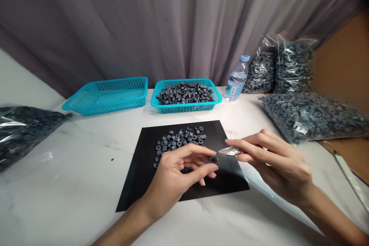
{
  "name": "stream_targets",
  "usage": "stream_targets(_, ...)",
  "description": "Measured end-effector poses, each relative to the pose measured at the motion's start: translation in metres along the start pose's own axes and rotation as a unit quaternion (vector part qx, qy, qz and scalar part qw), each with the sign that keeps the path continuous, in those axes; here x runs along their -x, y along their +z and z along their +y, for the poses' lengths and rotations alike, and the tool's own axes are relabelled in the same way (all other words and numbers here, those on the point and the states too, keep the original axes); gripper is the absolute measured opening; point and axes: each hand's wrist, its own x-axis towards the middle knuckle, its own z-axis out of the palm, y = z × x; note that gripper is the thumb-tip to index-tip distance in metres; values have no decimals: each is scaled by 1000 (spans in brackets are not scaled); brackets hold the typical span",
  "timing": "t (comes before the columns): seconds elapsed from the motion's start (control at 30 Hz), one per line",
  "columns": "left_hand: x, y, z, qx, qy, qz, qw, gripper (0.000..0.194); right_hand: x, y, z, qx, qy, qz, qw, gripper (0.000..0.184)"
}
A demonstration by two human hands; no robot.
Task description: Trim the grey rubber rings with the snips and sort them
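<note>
Head: grey ring [211, 158], axis toward camera

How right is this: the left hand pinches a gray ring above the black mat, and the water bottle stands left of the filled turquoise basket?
Wrong side: in the head view, the water bottle stands right of the filled turquoise basket. The left hand pinches the gray ring, as stated.

Bags [319, 117] and a basket [187, 108] of small parts [186, 93] suggest a workshop.
</note>
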Motion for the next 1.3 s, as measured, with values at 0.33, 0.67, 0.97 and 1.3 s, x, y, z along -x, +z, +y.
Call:
stream_targets(0.33, -3, 0, 2, -6, 9, 11, 1000, 18, 3, -2, 3, 43, -38, -43, 997, 45)
stream_targets(0.67, -3, 2, 3, 1, 15, 19, 1000, 17, 3, -2, 4, 64, -30, -42, 997, 54)
stream_targets(0.97, -2, 3, 4, 12, 6, 17, 1000, 15, 5, -1, 4, 93, -60, -41, 993, 50)
stream_targets(1.3, -1, 4, 3, 26, -3, 7, 1000, 16, 5, -3, 4, 120, -66, -44, 990, 60)
